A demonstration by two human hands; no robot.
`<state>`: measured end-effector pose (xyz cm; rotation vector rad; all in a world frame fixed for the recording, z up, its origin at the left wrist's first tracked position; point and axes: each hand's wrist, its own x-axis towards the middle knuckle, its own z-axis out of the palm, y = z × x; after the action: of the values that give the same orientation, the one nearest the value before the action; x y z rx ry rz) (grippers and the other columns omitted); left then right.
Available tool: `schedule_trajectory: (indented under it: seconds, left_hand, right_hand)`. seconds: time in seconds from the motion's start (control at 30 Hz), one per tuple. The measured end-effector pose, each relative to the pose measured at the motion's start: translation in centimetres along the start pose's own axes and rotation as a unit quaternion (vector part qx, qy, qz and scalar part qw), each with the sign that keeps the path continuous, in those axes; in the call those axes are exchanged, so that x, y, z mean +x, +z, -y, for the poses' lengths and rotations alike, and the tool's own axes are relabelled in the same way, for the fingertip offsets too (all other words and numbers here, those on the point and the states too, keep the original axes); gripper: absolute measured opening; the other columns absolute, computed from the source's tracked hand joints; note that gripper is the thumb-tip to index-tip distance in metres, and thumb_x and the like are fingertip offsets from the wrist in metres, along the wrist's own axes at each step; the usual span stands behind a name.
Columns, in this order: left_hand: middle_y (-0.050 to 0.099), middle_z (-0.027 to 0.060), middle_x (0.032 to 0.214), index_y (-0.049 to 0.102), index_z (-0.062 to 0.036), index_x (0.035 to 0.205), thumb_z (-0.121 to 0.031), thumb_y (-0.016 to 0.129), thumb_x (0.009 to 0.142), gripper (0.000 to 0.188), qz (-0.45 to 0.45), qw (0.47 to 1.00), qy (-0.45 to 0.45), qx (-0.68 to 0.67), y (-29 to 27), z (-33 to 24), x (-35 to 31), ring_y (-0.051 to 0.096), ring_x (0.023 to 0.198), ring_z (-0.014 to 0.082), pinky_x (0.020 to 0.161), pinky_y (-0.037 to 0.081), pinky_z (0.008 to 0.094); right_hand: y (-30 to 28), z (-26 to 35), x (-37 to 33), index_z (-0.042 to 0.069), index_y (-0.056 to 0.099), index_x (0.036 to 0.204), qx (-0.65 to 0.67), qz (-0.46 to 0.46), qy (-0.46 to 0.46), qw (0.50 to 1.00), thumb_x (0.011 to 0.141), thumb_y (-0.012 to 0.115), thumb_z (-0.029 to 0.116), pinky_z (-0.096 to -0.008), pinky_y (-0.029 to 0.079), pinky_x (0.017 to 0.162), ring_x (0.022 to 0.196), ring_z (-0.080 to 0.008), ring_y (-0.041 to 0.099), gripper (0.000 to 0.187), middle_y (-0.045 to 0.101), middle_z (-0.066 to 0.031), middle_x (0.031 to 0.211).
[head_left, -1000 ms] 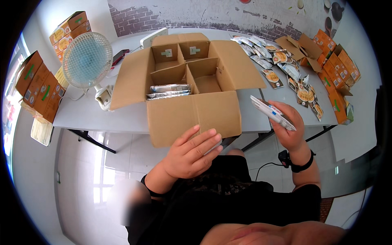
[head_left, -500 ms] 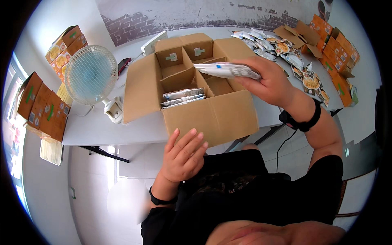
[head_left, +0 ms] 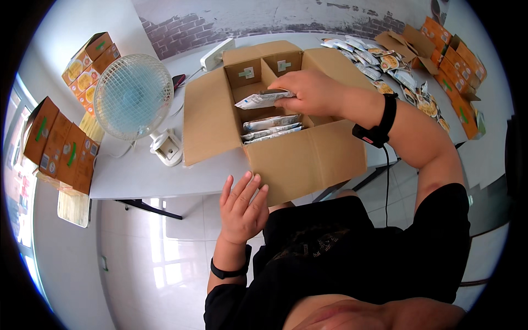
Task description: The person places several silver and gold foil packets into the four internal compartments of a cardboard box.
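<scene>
Right hand (head_left: 311, 92), fingers pinching flat foil pouch (head_left: 259, 100) by its right end, above near-left compartment of divided cardboard carton (head_left: 311, 165). Row of pouches (head_left: 270, 127) stands in same compartment. Left hand (head_left: 243, 212), fingers extended, grasping nothing, by carton's front flap; contact unclear. Carton sits on worktop (head_left: 129, 179), desk fan (head_left: 133, 96) at left, loose pouch pile (head_left: 366, 55) and orange boxes (head_left: 459, 88) at right.
</scene>
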<state>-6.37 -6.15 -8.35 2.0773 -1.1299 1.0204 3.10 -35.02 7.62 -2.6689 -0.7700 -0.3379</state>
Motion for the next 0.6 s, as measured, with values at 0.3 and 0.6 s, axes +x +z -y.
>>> schedule_trajectory:
  seconds: [0.3,0.6]
  left_hand:
    - [0.067,0.0128,0.134,0.072,-0.0091,0.116,0.001,0.065,0.081,0.037,-0.004,1.000,-0.007,-0.023,1.0,1.4,-0.8,0.063,0.129,0.0331,0.114,0.043,0.0514]
    - [0.065,0.0137,0.137,0.074,-0.0088,0.112,0.000,0.065,0.081,0.033,0.008,0.999,-0.024,-0.037,2.0,2.0,-1.7,0.063,0.129,0.0333,0.113,0.045,0.0508]
  right_hand:
    - [4.1,-3.1,2.1,0.006,0.069,0.119,-0.019,0.052,-0.002,0.998,0.094,0.067,0.032,-0.0470,0.054,0.087,0.100,-0.0366,0.070,0.035,0.073,-0.0158,0.106]
    - [4.8,-3.3,3.1,0.004,0.070,0.121,0.059,0.177,0.075,0.980,0.096,0.065,0.033,-0.0448,0.053,0.092,0.105,-0.0363,0.069,0.038,0.074,-0.0188,0.112]
